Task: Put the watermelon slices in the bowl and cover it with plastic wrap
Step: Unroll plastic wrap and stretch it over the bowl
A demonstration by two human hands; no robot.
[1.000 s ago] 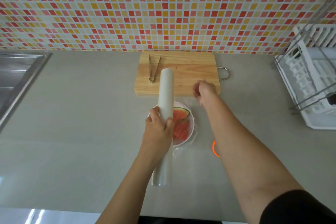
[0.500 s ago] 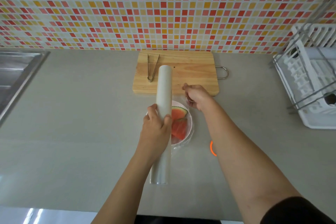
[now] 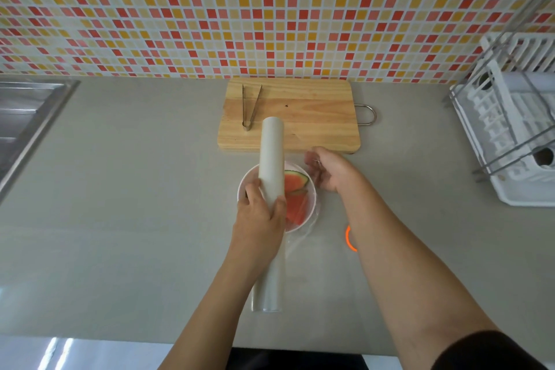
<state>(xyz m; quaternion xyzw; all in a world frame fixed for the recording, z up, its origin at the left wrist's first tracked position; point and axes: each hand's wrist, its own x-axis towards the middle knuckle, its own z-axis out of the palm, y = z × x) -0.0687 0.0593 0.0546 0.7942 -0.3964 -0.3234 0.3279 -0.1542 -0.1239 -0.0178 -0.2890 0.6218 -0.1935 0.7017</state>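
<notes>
A white bowl (image 3: 248, 180) stands on the grey counter in front of the cutting board, with red watermelon slices (image 3: 295, 193) inside. My left hand (image 3: 260, 213) grips a long white roll of plastic wrap (image 3: 272, 156) that lies lengthwise over the bowl's left half. A clear sheet of wrap (image 3: 313, 210) stretches from the roll over the slices and the bowl's right rim. My right hand (image 3: 330, 170) is at the bowl's far right side, fingers curled on the film's edge.
A wooden cutting board (image 3: 300, 114) with metal tongs (image 3: 250, 109) lies behind the bowl. A steel sink (image 3: 27, 117) is at the left, a white dish rack (image 3: 516, 141) at the right. An orange ring (image 3: 349, 238) lies beside my right forearm.
My right hand has come back from the board's front edge down to the bowl's right rim, bringing the film with it. The roll and my left hand have hardly moved.
</notes>
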